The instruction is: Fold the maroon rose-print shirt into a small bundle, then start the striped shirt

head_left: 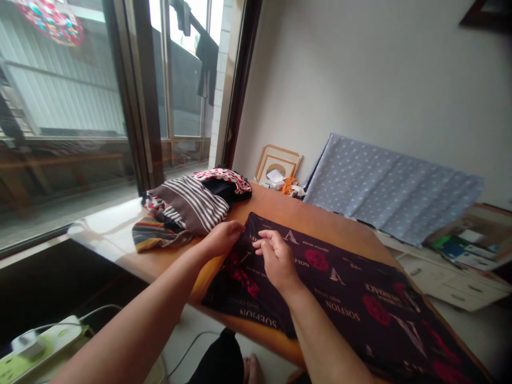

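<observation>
A dark garment [352, 304] printed with red roses and pale lettering lies spread across the wooden table [304, 218]. My left hand [222, 237] is closed on the garment's left edge, fingers curled over the fabric. Just to its right, my right hand [276, 258] pinches the same edge between thumb and fingers. Both forearms reach in from the bottom of the view. A heap of folded clothes [188, 208], striped brown and white on top, sits just beyond my left hand.
A red-and-white patterned cloth [228, 178] tops the pile's far end. A blue dotted fabric [392, 186] leans on the wall at the back right, beside picture frames [278, 162]. A window [80, 106] runs along the left. A power strip [40, 344] lies at lower left.
</observation>
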Demonstrator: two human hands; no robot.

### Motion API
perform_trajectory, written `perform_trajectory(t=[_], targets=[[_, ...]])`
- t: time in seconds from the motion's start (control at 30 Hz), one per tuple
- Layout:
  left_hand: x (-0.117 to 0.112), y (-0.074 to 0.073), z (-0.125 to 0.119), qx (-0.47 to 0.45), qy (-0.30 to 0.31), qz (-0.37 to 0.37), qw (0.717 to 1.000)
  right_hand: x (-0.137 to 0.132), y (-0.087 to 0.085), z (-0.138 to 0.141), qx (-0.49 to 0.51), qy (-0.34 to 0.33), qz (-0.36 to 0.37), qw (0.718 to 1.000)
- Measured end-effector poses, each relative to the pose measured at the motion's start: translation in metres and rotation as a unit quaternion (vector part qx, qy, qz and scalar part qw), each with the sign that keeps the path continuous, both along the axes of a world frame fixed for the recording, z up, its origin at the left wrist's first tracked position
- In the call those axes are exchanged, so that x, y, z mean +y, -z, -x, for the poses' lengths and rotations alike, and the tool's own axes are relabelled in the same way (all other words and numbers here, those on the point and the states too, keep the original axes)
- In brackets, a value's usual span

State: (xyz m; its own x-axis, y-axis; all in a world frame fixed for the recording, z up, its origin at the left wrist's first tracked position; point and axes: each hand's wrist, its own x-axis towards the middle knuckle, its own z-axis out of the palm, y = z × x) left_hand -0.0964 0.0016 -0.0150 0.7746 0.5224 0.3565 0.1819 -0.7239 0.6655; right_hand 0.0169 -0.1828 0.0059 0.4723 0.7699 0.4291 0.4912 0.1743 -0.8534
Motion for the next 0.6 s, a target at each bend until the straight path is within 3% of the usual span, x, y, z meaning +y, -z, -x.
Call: perform_trajectory(t=[0.13, 0.27, 0.43, 0.6], targets=[[-0.043, 0.003, 0.044, -0.048, 0.025, 0.05, 0.997, -0.021, -0.028, 0.003, -0.012, -0.018, 0.02, 1.0], [-0.078, 0.007, 0.069, -0.01, 0.053, -0.005, 0.999, -0.057, -0.032, -0.002, 0.048, 0.012, 0.033, 0.998], [-0.097, 0.012, 0.074, 0.061, 0.037, -0.092, 0.993, -0.108, -0.005, -0.008, 0.097, 0.075, 0.077, 0.99], [-0.101, 0.014, 0.07, 0.074, 0.008, -0.135, 0.988, -0.138, 0.029, -0.004, 0.057, 0.048, 0.165, 0.983]])
